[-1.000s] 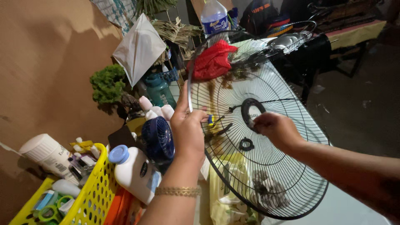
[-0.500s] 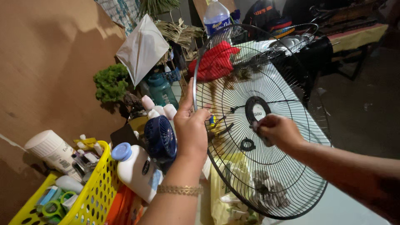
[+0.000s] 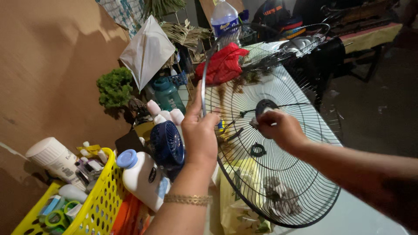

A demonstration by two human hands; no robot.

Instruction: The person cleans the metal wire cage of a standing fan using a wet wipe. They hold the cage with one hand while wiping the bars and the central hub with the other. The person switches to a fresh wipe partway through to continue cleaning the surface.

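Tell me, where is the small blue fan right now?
The small blue fan sits left of centre in the head view, just left of the left hand gripping the wire fan guard, behind the white bottle with a blue cap.

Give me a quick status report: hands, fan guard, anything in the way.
Left hand grips fan guard rim. Right hand at hub. Guard tilted over table; blue mini fan and white bottle close beside.

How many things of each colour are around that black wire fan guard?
Black: 1, the wire fan guard, gripped at its rim by the left hand, right hand at its hub
Yellow: 1, basket
Red: 1, cloth
Dark blue: 1, small fan
Total: 4
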